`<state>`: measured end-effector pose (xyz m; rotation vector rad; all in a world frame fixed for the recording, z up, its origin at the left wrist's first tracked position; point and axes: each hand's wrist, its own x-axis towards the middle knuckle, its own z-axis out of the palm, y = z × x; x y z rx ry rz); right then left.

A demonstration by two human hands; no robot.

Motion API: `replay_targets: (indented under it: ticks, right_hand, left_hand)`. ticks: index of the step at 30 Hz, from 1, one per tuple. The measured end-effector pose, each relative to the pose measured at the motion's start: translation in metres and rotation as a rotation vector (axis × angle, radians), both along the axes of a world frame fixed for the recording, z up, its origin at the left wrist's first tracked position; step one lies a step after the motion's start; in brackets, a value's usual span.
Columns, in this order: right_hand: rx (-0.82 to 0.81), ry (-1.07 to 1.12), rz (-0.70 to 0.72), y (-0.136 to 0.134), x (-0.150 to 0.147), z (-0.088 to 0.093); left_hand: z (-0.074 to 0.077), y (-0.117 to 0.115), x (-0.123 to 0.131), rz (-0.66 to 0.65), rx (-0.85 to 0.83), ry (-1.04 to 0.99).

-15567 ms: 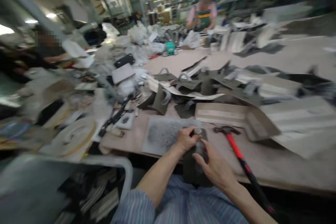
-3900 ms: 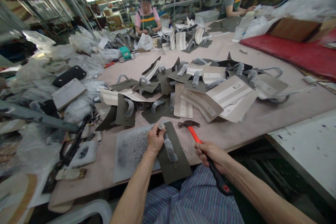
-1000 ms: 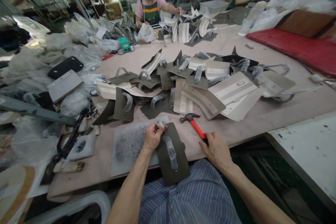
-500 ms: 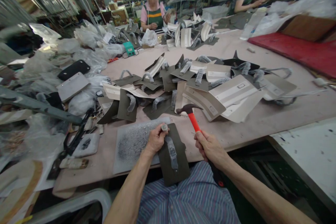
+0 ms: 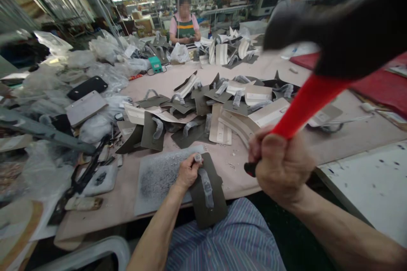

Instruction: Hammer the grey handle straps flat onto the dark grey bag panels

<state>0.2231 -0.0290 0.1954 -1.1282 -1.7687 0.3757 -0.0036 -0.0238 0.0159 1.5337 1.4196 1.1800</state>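
Note:
My left hand (image 5: 187, 172) is closed around a short round-headed metal punch (image 5: 198, 158), held upright near the upper left edge of a dark grey-green panel (image 5: 203, 211). That panel has a plastic-wrapped handle (image 5: 207, 188) and lies partly on a worn, pitted board (image 5: 159, 182), its lower end over my lap. What lies under the punch is hidden. In my right hand (image 5: 282, 165) is a claw hammer (image 5: 305, 103) with a red and black handle, raised close to the camera. Its dark head is blurred and partly out of view.
Beyond the board lies a heap of similar panels (image 5: 203, 101) with wrapped handles. Plastic bags (image 5: 95, 67) and a grey metal bar (image 5: 47, 129) crowd the left. Across the table sits a co-worker (image 5: 184, 25); another person (image 5: 295, 0) is behind the hammer. A red sheet (image 5: 381, 89) lies right.
My right hand has lifted the hammer from low beside the panel up toward the camera. My left hand keeps the punch at about the same spot on the panel.

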Motion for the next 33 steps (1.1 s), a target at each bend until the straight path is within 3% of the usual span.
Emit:
replay_targets:
  ticks: [3, 5, 7, 10, 12, 14, 17, 19, 22, 24, 26, 30, 33]
  right_hand:
    - [-0.276, -0.487, 0.115, -0.008, 0.003, -0.042]
    - [-0.482, -0.720, 0.172, -0.008, 0.010, -0.059]
    - [-0.596, -0.733, 0.158, -0.003, 0.019, -0.067]
    - [-0.783, -0.555, 0.178, 0.004, 0.033, -0.082]
    - [-0.937, -0.488, 0.144, 0.006, 0.043, -0.103]
    - [-0.979, -0.536, 0.061, 0.004, 0.052, -0.128]
    - [-0.754, -0.669, -0.049, -0.001, 0.053, -0.152]
    - [-0.495, -0.669, -0.029, -0.005, 0.040, -0.151]
    - [-0.185, -0.603, 0.285, -0.010, 0.006, -0.133]
    - [-0.127, -0.640, 0.547, -0.015, -0.018, -0.124]
    - [-0.129, -0.750, 0.672, -0.020, -0.036, -0.123]
    - [-0.139, -0.818, 0.614, -0.030, -0.049, -0.136]
    - [-0.103, -0.677, 0.547, -0.027, -0.044, -0.140]
  left_hand:
    - [0.001, 0.001, 0.000, -0.012, 0.005, 0.033]
    - [0.001, 0.001, 0.000, -0.022, 0.008, 0.044]
    - [0.000, 0.001, 0.000, -0.021, 0.008, 0.024]
    - [-0.002, 0.000, -0.001, -0.012, -0.008, -0.032]
    - [-0.003, -0.001, -0.001, -0.015, -0.022, -0.052]
    - [-0.003, -0.001, -0.001, -0.018, -0.022, -0.061]
    - [-0.003, -0.001, -0.001, -0.010, -0.024, -0.077]
    - [-0.002, -0.002, 0.000, 0.014, -0.040, -0.095]
    - [-0.002, 0.001, 0.002, 0.054, -0.078, -0.140]
    - [-0.001, 0.004, 0.003, 0.097, -0.117, -0.216]
    - [0.000, 0.008, 0.004, 0.183, -0.146, -0.342]
    - [0.003, 0.006, -0.006, 0.447, -0.084, -0.572]
    - [0.009, -0.011, -0.029, 0.532, -0.053, -0.514]
